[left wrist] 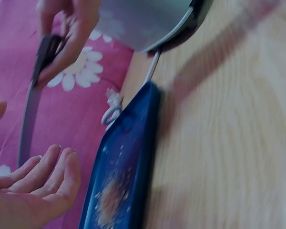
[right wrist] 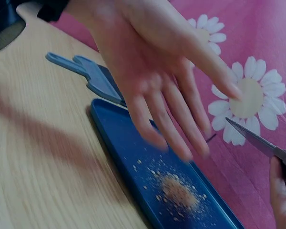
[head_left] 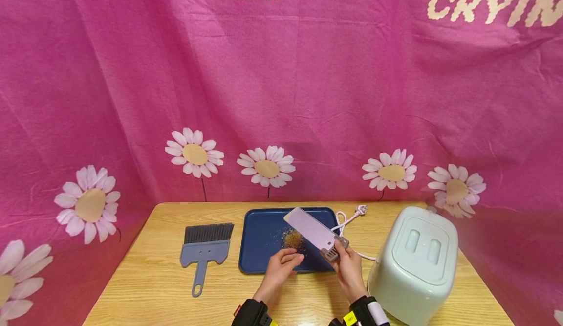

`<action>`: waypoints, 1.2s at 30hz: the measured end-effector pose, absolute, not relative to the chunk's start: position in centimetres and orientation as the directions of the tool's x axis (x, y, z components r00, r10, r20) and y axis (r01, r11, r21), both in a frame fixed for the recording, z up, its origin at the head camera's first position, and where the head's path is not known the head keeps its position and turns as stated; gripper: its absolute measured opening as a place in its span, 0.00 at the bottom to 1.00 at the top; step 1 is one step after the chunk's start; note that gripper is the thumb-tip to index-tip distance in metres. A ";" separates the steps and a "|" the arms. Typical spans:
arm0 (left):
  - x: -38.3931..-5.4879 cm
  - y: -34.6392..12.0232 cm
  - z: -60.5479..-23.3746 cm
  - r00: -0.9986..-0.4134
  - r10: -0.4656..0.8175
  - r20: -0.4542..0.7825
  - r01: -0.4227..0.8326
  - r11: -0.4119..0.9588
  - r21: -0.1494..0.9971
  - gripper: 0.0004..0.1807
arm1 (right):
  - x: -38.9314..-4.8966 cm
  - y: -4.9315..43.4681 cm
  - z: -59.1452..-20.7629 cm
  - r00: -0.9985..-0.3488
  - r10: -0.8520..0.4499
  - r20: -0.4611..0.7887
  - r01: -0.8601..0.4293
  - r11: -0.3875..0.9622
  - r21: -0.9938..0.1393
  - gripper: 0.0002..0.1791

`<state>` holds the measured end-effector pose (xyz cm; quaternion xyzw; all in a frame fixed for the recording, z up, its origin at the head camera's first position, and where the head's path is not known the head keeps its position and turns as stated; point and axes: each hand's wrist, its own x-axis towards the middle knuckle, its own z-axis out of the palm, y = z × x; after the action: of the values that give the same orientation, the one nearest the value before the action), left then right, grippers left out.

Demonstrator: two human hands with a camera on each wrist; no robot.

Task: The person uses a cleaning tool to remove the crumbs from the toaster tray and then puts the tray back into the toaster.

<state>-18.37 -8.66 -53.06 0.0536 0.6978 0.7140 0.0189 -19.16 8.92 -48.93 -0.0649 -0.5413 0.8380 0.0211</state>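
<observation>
My right hand (head_left: 349, 270) grips the slotted grey end of a flat lilac crumb tray (head_left: 310, 228), tilted above the right part of a dark blue tray (head_left: 259, 238). The panel shows nearly edge-on in the left wrist view, below the right hand (left wrist: 71, 38). A small heap of brown crumbs (head_left: 292, 238) lies on the blue tray, with loose bits around it. Near the heap, over the tray's front edge, hovers my left hand (head_left: 279, 270), its fingers loosely extended and holding nothing. The right wrist view shows that left hand (right wrist: 157, 81) palm and fingers apart from the panel.
A pale green toaster (head_left: 413, 267) with a closed lid stands at the right. Its white cord and plug (head_left: 360, 210) lie behind the blue tray. On the left are a dustpan (head_left: 204, 253) and a dark-bristled brush (head_left: 208, 233). A pink daisy-print cloth (head_left: 308, 96) hangs behind.
</observation>
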 end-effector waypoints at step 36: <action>-16.5 -7.9 -51.7 -0.990 0.136 0.028 -0.018 -0.332 0.943 0.32 | -16.1 4.7 -50.4 -0.987 -0.104 -0.121 0.152 -0.383 -0.911 0.18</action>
<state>-16.46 -7.94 -51.74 0.0510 0.5761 0.8144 0.0474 -16.06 4.71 -50.44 -0.0220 -0.5503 0.8311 -0.0769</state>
